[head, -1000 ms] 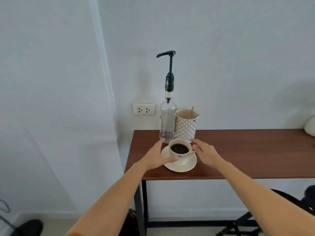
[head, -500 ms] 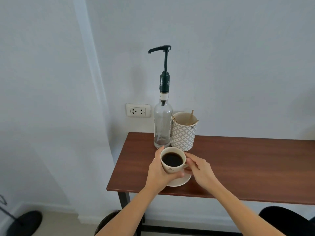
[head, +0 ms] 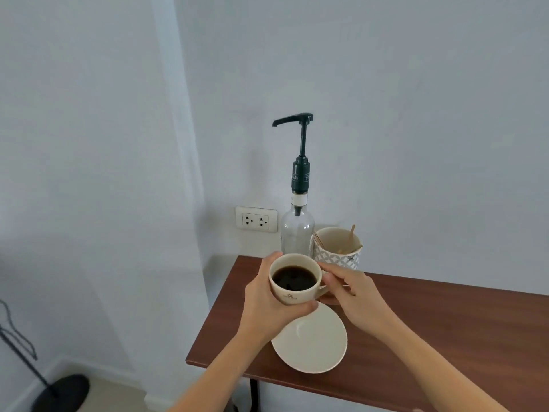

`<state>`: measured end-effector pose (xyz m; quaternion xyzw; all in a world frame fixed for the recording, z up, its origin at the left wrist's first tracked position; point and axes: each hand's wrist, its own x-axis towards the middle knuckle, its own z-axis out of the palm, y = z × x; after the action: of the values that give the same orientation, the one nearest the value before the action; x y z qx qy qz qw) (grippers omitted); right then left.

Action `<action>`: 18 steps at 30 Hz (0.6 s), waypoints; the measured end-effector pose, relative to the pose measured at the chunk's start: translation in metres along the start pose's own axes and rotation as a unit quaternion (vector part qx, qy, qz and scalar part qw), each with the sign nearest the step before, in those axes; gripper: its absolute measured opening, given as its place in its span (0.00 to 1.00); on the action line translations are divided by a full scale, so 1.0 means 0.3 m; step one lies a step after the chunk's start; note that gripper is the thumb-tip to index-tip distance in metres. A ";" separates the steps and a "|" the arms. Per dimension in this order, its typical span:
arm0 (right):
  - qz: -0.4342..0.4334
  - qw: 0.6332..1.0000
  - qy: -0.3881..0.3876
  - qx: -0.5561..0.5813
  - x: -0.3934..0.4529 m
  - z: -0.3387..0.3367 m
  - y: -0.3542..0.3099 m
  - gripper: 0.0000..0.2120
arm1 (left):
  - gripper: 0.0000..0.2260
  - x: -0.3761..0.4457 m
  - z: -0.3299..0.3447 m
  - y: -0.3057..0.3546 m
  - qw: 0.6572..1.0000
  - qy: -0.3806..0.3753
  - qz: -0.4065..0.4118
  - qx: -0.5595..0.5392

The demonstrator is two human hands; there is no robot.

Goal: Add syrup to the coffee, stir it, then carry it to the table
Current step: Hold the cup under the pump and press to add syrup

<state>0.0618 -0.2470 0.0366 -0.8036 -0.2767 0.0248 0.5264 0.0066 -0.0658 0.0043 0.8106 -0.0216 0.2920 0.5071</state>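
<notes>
A cream coffee cup (head: 294, 281) full of black coffee is lifted off its cream saucer (head: 312, 341), which lies near the front left corner of the brown table (head: 430, 337). My left hand (head: 267, 304) wraps the cup's left side and base. My right hand (head: 353, 295) pinches the handle on the cup's right. Behind the cup stands a clear syrup bottle (head: 297, 230) with a dark pump (head: 300, 150), its spout pointing left, well above the cup.
A patterned white holder (head: 337, 248) with wooden stir sticks stands right of the bottle. A wall socket (head: 256, 220) is left of it. A black stand base (head: 61, 392) sits on the floor at lower left.
Both hands closed on the cup and raised it off the saucer, back toward the bottle. The camera came closer to the table.
</notes>
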 end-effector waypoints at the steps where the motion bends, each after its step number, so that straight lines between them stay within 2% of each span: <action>1: -0.008 1.000 -0.002 0.000 0.023 -0.011 -0.031 0.15 | 0.38 0.029 -0.017 0.018 1.000 0.004 0.007 0.004; 5: -0.053 0.998 0.026 -0.014 0.123 -0.046 -0.164 0.14 | 0.37 0.156 -0.087 0.089 1.000 0.026 0.003 0.011; 9: -0.089 0.982 0.164 -0.009 0.263 -0.078 -0.290 0.15 | 0.41 0.287 -0.147 0.147 0.999 0.040 0.000 0.005; 11: -0.114 0.971 0.209 -0.014 0.346 -0.093 -0.360 0.18 | 0.42 0.352 -0.176 0.173 0.999 0.042 -0.004 -0.002; 14: -0.110 0.973 0.203 -0.009 0.465 -0.107 -0.457 0.22 | 0.43 0.440 -0.211 0.202 0.999 0.043 -0.018 -0.007; 18: -0.081 0.978 0.192 0.032 0.581 -0.095 -0.520 0.22 | 0.42 0.532 -0.241 0.220 0.999 0.040 -0.025 0.005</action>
<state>0.1532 -0.1428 0.2272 -0.7509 -0.2335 -0.1633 0.5958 0.0844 0.0044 0.1595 0.8012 0.0210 0.3115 0.5105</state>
